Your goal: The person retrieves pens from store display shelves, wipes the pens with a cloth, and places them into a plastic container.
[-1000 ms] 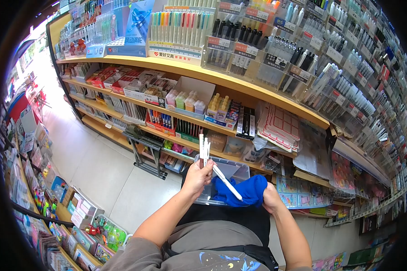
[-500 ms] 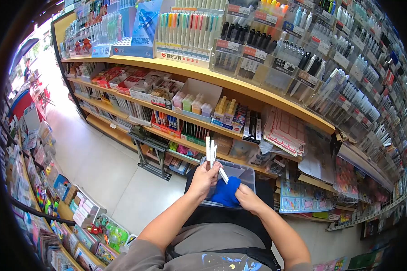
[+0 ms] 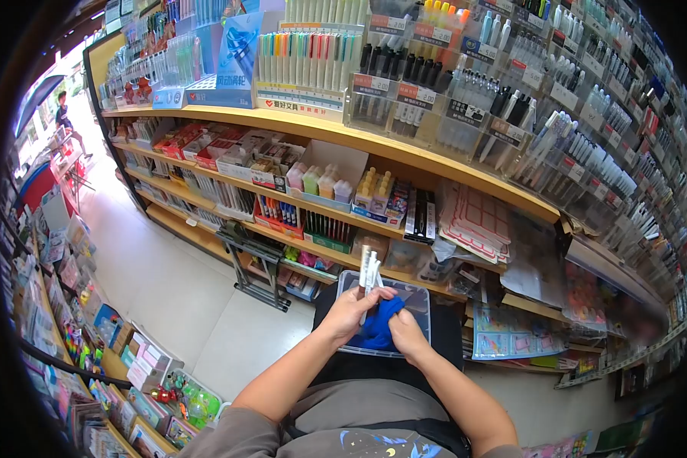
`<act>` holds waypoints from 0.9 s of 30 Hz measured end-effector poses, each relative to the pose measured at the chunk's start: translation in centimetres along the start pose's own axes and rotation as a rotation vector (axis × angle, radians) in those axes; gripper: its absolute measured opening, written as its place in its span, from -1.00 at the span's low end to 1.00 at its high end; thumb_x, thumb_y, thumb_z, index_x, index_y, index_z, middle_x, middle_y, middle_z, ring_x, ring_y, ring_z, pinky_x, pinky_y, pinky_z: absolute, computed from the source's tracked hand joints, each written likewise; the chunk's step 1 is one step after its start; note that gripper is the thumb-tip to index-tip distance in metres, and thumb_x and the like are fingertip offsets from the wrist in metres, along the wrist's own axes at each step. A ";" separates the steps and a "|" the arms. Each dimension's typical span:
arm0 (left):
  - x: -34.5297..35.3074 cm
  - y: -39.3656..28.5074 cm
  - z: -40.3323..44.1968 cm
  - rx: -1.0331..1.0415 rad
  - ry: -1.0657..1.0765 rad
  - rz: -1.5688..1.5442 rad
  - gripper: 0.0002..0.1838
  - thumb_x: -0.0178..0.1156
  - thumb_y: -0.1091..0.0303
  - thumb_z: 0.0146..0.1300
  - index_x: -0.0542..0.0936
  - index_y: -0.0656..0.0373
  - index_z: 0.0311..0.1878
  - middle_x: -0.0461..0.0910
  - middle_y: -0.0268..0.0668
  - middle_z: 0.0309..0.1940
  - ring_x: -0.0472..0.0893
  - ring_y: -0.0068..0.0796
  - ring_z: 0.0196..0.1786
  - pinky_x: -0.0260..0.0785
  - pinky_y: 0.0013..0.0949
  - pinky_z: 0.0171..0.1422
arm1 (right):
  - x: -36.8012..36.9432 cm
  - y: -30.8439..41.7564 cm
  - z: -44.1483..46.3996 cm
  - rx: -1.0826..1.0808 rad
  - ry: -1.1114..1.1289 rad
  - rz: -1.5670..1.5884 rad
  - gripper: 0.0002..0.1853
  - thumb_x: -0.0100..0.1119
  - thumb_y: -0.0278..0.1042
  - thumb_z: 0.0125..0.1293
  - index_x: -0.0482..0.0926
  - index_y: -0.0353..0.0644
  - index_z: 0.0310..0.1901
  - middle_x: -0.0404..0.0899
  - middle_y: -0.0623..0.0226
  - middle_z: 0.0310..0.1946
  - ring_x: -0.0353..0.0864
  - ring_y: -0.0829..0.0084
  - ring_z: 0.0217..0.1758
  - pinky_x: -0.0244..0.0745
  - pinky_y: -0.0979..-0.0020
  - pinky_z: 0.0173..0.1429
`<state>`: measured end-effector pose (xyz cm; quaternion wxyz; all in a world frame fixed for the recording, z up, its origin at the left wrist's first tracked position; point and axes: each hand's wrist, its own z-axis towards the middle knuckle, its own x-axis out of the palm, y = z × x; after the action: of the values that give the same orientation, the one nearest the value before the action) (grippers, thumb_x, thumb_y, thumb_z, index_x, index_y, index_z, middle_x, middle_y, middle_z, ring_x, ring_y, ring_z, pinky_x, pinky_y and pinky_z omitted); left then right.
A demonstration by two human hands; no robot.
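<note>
Several white pens (image 3: 369,269) stand up out of my left hand (image 3: 347,314), whose fingers are closed round them. Just to the right, my right hand (image 3: 406,333) grips a bunched blue cloth (image 3: 380,324), which touches the pens' lower part beside the left fingers. Both hands are close together over a clear plastic bin (image 3: 424,294) on my lap. The lower ends of the pens are hidden by the fingers and the cloth.
Ahead are wooden shelves (image 3: 313,128) with boxed pens and stationery, and clear pen racks rise at the right. A folded metal stand (image 3: 256,267) leans by the lower shelf. Another display rack is at the left; a distant person (image 3: 63,114) is near the doorway.
The long pen that slanted out over the cloth no longer sticks out. My right hand and the cloth have moved left, close against my left hand. A distant person has come into view.
</note>
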<state>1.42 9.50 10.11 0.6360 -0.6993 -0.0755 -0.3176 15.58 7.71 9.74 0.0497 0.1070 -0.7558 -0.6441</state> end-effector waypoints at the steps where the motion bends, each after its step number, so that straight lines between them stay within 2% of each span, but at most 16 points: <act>1: 0.1 -0.2 0.0 -0.010 -0.058 -0.014 -0.72 -0.01 0.22 0.31 0.50 0.24 -0.11 0.52 -0.21 -0.10 0.46 -0.47 0.00 0.23 -0.42 0.11 | -0.2 -0.5 0.1 -0.007 0.023 -0.073 -0.75 -0.21 -0.38 0.32 0.41 -0.26 -0.06 0.47 0.33 -0.23 0.44 0.53 -0.20 0.35 0.48 -0.07; 3: 0.4 -0.9 -0.1 -0.028 -0.176 -0.046 -0.75 -0.04 0.24 0.31 0.52 0.21 -0.16 0.52 -0.16 -0.09 0.49 -0.42 -0.02 0.26 -0.41 0.11 | -1.2 -2.1 0.2 -0.021 0.069 -0.222 -0.78 -0.17 -0.36 0.30 0.44 -0.28 -0.17 0.48 0.32 -0.32 0.43 0.53 -0.26 0.35 0.46 -0.13; 4: 0.5 -1.1 0.0 0.013 -0.235 -0.068 -0.75 -0.06 0.27 0.32 0.49 0.26 -0.18 0.53 -0.17 -0.14 0.52 -0.41 -0.08 0.32 -0.37 0.08 | -1.5 -1.9 -0.3 -0.034 0.072 -0.265 -0.80 -0.13 -0.37 0.26 0.44 -0.32 -0.29 0.45 0.33 -0.44 0.39 0.54 -0.32 0.34 0.44 -0.20; 7: -0.9 -1.0 0.7 0.063 -0.289 -0.134 -0.72 -0.07 0.27 0.33 0.45 0.31 -0.11 0.53 -0.20 -0.23 0.55 -0.38 -0.16 0.42 -0.36 -0.04 | -3.6 -1.0 -2.2 0.005 0.087 -0.292 -0.84 -0.14 -0.45 0.21 0.44 -0.33 -0.32 0.44 0.38 -0.46 0.38 0.56 -0.35 0.34 0.46 -0.23; 8: -0.8 -1.0 0.6 0.055 -0.284 -0.062 -0.71 -0.06 0.25 0.33 0.46 0.31 -0.12 0.53 -0.22 -0.24 0.55 -0.41 -0.17 0.42 -0.36 -0.04 | -4.0 -1.1 -2.4 -0.047 0.032 -0.134 -0.83 -0.18 -0.54 0.15 0.45 -0.30 -0.31 0.44 0.43 -0.43 0.37 0.58 -0.35 0.32 0.51 -0.22; 9: -0.8 -0.7 0.5 -0.001 -0.202 0.012 -0.73 -0.05 0.27 0.33 0.48 0.29 -0.12 0.53 -0.25 -0.28 0.54 -0.48 -0.22 0.40 -0.41 -0.07 | -3.8 -0.8 -2.4 -0.064 -0.040 0.062 -0.81 -0.19 -0.63 0.11 0.45 -0.26 -0.31 0.43 0.47 -0.40 0.36 0.60 -0.32 0.31 0.55 -0.19; 12: -0.3 0.3 0.2 -0.146 0.064 0.475 -0.74 -0.02 0.30 0.30 0.50 0.28 -0.09 0.52 -0.33 -0.35 0.47 -0.59 -0.33 0.34 -0.50 -0.17 | -3.9 2.2 -2.0 -0.156 -0.102 0.076 -0.74 -0.14 -0.71 0.08 0.44 -0.26 -0.20 0.45 0.45 -0.31 0.40 0.59 -0.22 0.31 0.56 -0.07; 13: 0.1 1.0 0.1 -0.161 0.125 0.427 -0.76 0.02 0.31 0.28 0.48 0.29 -0.11 0.50 -0.36 -0.37 0.44 -0.62 -0.34 0.32 -0.51 -0.18 | -3.1 3.3 -1.7 -0.191 -0.183 0.139 -0.72 -0.13 -0.70 0.09 0.43 -0.26 -0.15 0.45 0.45 -0.28 0.39 0.61 -0.22 0.30 0.57 -0.10; 15: 0.5 1.4 -0.2 -0.082 0.191 0.720 -0.78 0.05 0.33 0.26 0.46 0.29 -0.15 0.48 -0.37 -0.39 0.40 -0.64 -0.34 0.29 -0.52 -0.19 | -2.9 2.9 -0.8 -0.210 -0.181 0.105 -0.74 -0.07 -0.66 0.14 0.44 -0.25 -0.12 0.46 0.46 -0.28 0.39 0.63 -0.23 0.30 0.59 -0.11; 16: 0.6 1.8 -0.2 -0.048 0.204 0.638 -0.79 0.07 0.34 0.25 0.43 0.30 -0.17 0.46 -0.39 -0.42 0.37 -0.66 -0.33 0.27 -0.52 -0.21 | -3.0 2.5 -0.6 -0.196 -0.173 0.079 -0.74 -0.05 -0.63 0.15 0.44 -0.25 -0.10 0.46 0.46 -0.28 0.40 0.63 -0.22 0.30 0.59 -0.10; 19: -0.1 1.7 -0.1 -0.077 0.214 0.780 -0.78 0.08 0.31 0.25 0.43 0.30 -0.19 0.46 -0.35 -0.44 0.39 -0.61 -0.34 0.28 -0.49 -0.20 | -3.0 1.9 -0.8 -0.135 -0.212 0.089 -0.77 0.02 -0.55 0.21 0.45 -0.24 -0.08 0.48 0.46 -0.28 0.42 0.64 -0.22 0.32 0.58 -0.07; 20: 0.0 1.8 -0.2 0.031 0.178 0.755 -0.74 0.13 0.27 0.20 0.44 0.33 -0.32 0.46 -0.23 -0.52 0.40 -0.47 -0.42 0.29 -0.40 -0.28 | -3.1 1.3 -0.7 -0.158 -0.248 0.176 -0.80 0.01 -0.53 0.22 0.45 -0.23 -0.11 0.48 0.46 -0.28 0.43 0.64 -0.23 0.33 0.57 -0.08; 21: 0.2 1.4 -0.3 0.046 0.184 0.759 -0.73 0.12 0.25 0.21 0.44 0.33 -0.33 0.46 -0.22 -0.52 0.43 -0.45 -0.41 0.29 -0.38 -0.28 | -3.4 0.5 -0.5 -0.179 -0.278 0.266 -0.83 -0.01 -0.51 0.23 0.46 -0.23 -0.14 0.48 0.45 -0.28 0.43 0.64 -0.23 0.34 0.56 -0.09; 23: -0.3 1.7 0.0 -0.034 0.176 0.840 -0.74 0.07 0.23 0.26 0.44 0.29 -0.24 0.46 -0.32 -0.47 0.42 -0.58 -0.40 0.31 -0.47 -0.29 | -3.8 0.5 -0.5 -0.234 -0.387 0.295 -0.81 -0.07 -0.38 0.24 0.46 -0.18 -0.15 0.49 0.45 -0.30 0.47 0.59 -0.28 0.38 0.54 -0.20; 25: -0.3 1.2 0.0 -0.097 0.126 0.728 -0.72 0.05 0.21 0.28 0.45 0.28 -0.24 0.47 -0.33 -0.47 0.43 -0.59 -0.43 0.32 -0.48 -0.33 | -5.0 0.2 -0.1 -0.230 -0.469 0.428 -0.81 -0.10 -0.33 0.28 0.44 -0.16 -0.14 0.50 0.39 -0.29 0.50 0.51 -0.23 0.42 0.46 -0.11; 27: -0.2 0.8 0.0 -0.053 0.117 0.666 -0.73 0.01 0.23 0.29 0.48 0.28 -0.26 0.50 -0.34 -0.46 0.44 -0.58 -0.45 0.33 -0.49 -0.33 | -5.6 1.0 -0.2 -0.230 -0.467 0.517 -0.82 -0.12 -0.30 0.32 0.42 -0.13 -0.14 0.50 0.37 -0.27 0.52 0.47 -0.19 0.43 0.43 -0.05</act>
<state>1.61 9.41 9.33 0.6896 -0.6825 0.2019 -0.1340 20.92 8.94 11.14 0.0487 -0.2440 -0.6713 -0.6981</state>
